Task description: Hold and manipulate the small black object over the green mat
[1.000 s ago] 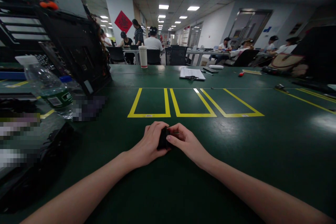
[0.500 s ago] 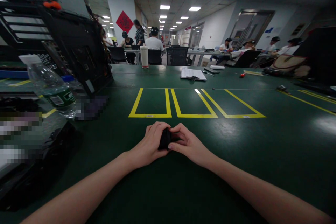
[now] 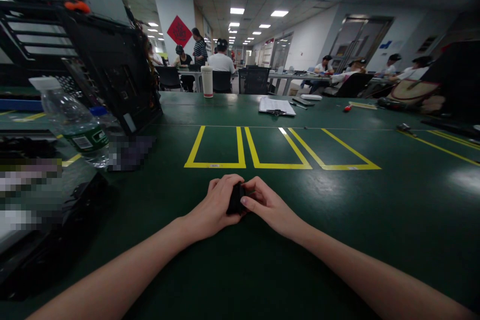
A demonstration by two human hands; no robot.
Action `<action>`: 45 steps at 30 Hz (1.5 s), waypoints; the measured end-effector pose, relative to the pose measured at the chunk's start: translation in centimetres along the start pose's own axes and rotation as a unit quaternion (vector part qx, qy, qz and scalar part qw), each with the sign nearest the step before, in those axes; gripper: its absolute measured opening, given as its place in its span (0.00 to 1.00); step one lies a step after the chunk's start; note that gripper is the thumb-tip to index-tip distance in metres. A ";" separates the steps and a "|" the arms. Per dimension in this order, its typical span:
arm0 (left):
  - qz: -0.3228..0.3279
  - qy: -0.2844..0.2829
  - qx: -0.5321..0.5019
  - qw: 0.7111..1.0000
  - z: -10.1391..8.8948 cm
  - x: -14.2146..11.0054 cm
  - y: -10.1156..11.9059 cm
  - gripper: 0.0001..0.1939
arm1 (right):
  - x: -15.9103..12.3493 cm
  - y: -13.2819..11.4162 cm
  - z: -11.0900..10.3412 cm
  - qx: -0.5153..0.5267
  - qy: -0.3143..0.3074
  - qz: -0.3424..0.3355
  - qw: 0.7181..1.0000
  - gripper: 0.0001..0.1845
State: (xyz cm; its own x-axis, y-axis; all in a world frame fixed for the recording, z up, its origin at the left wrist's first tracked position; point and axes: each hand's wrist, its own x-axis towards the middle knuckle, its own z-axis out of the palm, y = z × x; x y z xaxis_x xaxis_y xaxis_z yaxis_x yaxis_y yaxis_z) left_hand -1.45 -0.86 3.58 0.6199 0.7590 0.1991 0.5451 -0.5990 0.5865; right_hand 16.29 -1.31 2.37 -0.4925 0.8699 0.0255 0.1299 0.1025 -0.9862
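A small black box-like object point(image 3: 235, 200) is between my two hands, low over the green table point(image 3: 240, 270); its exact kind is not clear. My left hand point(image 3: 213, 205) wraps round its left side, fingers over the top and thumb at the near edge. From the other side, my right hand point(image 3: 268, 205) pinches the object's right edge with thumb and bent fingers. Parts of the object are hidden behind the fingers. Beyond the hands, yellow tape outlines point(image 3: 215, 165) mark the tabletop.
At left stand a clear plastic bottle point(image 3: 84, 135) and a black computer case point(image 3: 112, 70). A clipboard with paper point(image 3: 276, 106) and a white cup point(image 3: 207, 81) are at the far side. A dark bag point(image 3: 450, 85) sits far right. Several people sit at tables behind.
My right thumb has moved slightly up along the black object's edge. My left hand keeps its grip, and the object has hardly moved.
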 end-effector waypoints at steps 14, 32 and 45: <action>0.007 -0.004 0.012 1.000 -0.1 0.0 0.0 0.27 | 0.0 0.1 0.3 -0.002 0.012 -0.006 1.000 0.10; 0.017 0.001 0.009 1.000 -0.2 0.0 0.0 0.27 | 0.0 0.1 0.3 0.013 0.004 -0.017 1.000 0.09; 0.012 -0.003 0.011 1.000 -0.2 -0.1 0.1 0.27 | -0.1 0.3 0.1 0.014 -0.004 -0.026 1.000 0.10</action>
State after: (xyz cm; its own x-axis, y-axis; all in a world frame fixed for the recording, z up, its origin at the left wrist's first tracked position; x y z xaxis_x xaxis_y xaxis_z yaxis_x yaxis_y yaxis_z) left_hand -1.57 -0.90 3.80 0.6369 0.7424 0.2079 0.5416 -0.6227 0.5647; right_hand 16.28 -1.39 2.05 -0.5043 0.8603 0.0753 0.0803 0.1335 -0.9878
